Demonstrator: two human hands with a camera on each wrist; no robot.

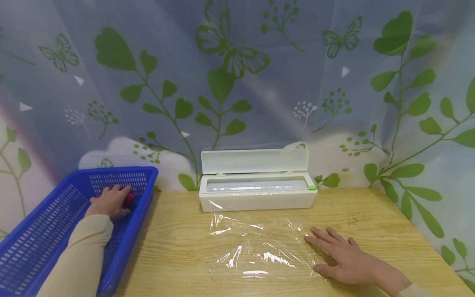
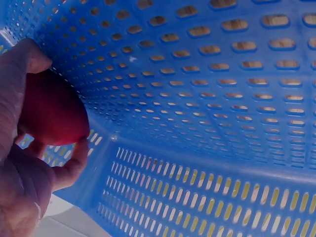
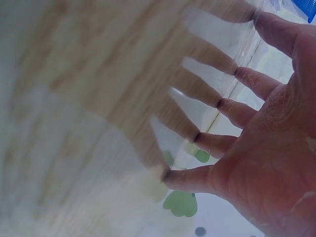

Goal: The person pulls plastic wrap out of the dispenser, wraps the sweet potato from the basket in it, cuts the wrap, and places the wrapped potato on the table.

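Note:
Inside the blue basket, my left hand (image 1: 109, 202) grips a smooth, dark red round fruit (image 2: 55, 109). In the left wrist view its thumb and fingers curl round the fruit, close to the basket's wall; in the head view the hand covers most of it. A sheet of cling film (image 1: 256, 252) lies wrinkled over the table, drawn out from a white dispenser box (image 1: 256, 202). At the film's right edge my right hand (image 1: 343, 258) rests with straight, spread fingers. Its fingertips (image 3: 228, 106) touch the tabletop in the right wrist view.
The blue basket (image 1: 146, 206) takes up the left side of the wooden table (image 1: 178, 255). Behind the film, the dispenser's lid (image 1: 252, 161) stands raised, with a green piece (image 1: 311, 187) at the box's right end. A leaf-patterned cloth (image 1: 259, 103) hangs behind the table.

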